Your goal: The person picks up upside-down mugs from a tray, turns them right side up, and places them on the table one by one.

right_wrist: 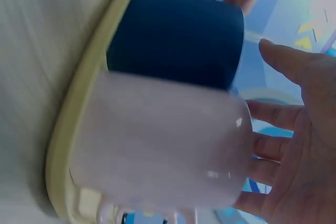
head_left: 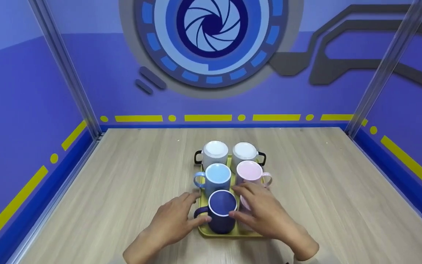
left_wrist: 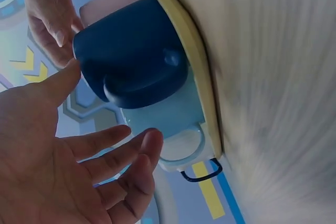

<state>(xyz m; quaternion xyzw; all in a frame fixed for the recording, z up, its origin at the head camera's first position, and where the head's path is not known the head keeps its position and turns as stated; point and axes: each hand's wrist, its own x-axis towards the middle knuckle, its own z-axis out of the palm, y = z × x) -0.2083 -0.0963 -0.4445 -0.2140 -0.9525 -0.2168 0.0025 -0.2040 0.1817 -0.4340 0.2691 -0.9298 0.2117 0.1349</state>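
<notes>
On a yellow tray, a navy mug stands at the front left, its handle pointing left. My left hand is beside that handle, fingers spread and loosely bent, thumb tip by the mug's near side. Nothing is in its grasp. A pale pink mug stands to the navy one's right, mostly hidden under my right hand in the head view. The right fingers reach over its top, with the thumb extended toward the navy rim. Behind are a light blue mug and another pink mug.
Two white mugs with black handles, one left and one right, stand at the tray's back. The tray sits on a wood-grain table. Blue-purple panels with yellow dashes enclose the table at the back and sides.
</notes>
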